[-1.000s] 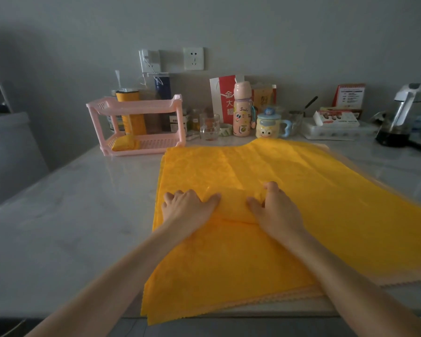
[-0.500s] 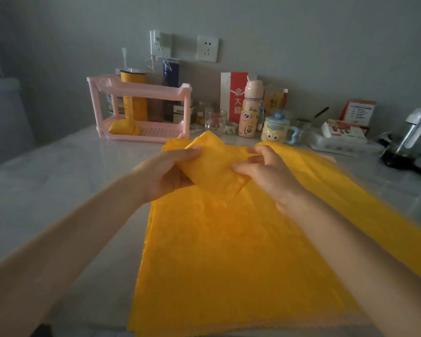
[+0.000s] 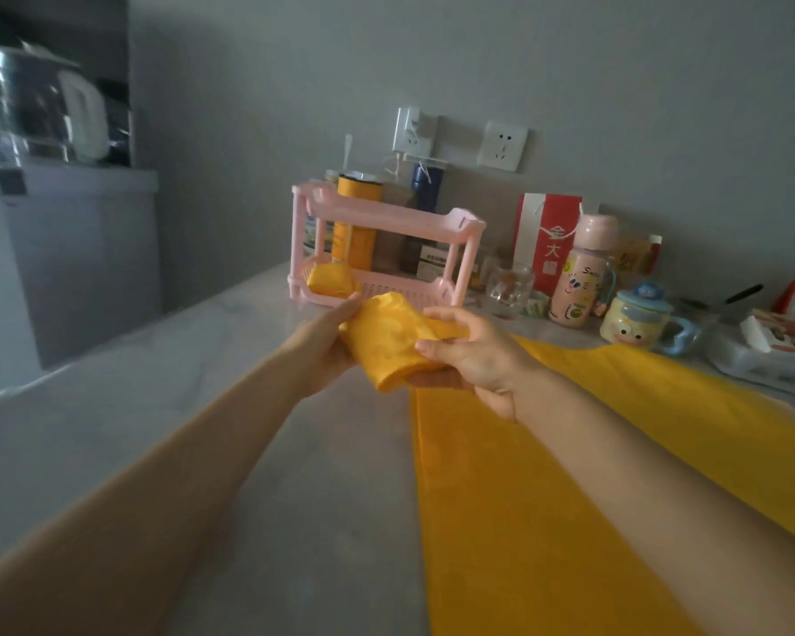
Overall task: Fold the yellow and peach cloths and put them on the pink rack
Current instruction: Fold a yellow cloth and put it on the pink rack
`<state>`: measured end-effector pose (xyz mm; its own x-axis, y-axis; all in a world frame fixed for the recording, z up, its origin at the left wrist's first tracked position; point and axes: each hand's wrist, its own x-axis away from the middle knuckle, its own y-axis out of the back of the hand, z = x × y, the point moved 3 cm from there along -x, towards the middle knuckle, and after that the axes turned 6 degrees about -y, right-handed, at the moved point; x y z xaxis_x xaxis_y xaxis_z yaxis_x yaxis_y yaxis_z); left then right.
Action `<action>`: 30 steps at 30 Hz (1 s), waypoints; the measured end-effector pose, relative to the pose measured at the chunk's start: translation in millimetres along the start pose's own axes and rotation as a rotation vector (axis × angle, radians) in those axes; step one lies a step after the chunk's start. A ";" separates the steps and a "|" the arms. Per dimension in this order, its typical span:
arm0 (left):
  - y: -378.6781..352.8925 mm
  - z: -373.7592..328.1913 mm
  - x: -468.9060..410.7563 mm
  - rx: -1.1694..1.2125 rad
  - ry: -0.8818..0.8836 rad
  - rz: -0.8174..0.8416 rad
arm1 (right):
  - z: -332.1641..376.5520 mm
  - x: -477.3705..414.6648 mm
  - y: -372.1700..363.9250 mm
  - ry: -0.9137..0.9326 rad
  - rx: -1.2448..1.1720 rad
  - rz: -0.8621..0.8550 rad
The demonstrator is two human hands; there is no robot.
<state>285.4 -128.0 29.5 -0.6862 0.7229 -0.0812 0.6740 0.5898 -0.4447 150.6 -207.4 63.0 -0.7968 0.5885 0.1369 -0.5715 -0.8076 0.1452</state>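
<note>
Head view: left hand (image 3: 327, 335) and right hand (image 3: 471, 355) both grip folded yellow cloth (image 3: 389, 342), lifted above table (image 3: 157, 383).

Folded cloth (image 3: 393, 344) yellow; rack (image 3: 386, 218) pink; counter (image 3: 166, 369) grey-white marble; mug (image 3: 634, 321) cream, blue lid.

Dim grey wall (image 3: 570, 62) with two sockets (image 3: 502, 145) above a marble counter (image 3: 157, 383).

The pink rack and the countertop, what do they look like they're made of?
Pink rack: likely moulded plastic, matte, with a slotted lower shelf. Countertop: looks like polished marble or an imitation, pale grey with faint veins and a soft sheen.
</note>
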 end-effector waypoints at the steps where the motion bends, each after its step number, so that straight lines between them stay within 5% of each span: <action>1: 6.2 -1.1 -6.1 -0.156 -0.091 -0.120 | 4.1 -10.5 -1.1 0.003 -0.034 -0.028; 4: 26.2 -4.7 -16.9 -1.133 -0.470 -0.231 | 13.6 -51.8 -9.2 -0.015 -0.175 -0.080; 7: 37.5 7.4 -25.9 -1.530 -0.502 -0.036 | 17.6 -102.2 -19.1 -0.020 -0.237 -0.144; 18: 38.4 19.4 -36.1 -1.605 -0.275 0.122 | 25.2 -218.8 -32.2 -0.075 -0.134 -0.360; 22: 39.7 21.1 -37.8 -1.615 -0.251 0.122 | 19.1 -231.0 -35.8 -0.119 0.176 -0.337; 28: 40.2 20.9 -38.8 -1.625 -0.270 0.115 | 19.0 -234.2 -34.0 -0.133 1.019 -0.423; 30: 40.5 21.1 -39.9 -1.628 -0.274 0.113 | 18.2 -234.7 -34.8 0.000 1.085 -0.491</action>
<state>334.2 -140.6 -4.1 -0.5226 0.8090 -0.2692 0.1604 0.4033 0.9009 361.1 -316.7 43.7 -0.5387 0.8262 -0.1649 -0.3515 -0.0425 0.9352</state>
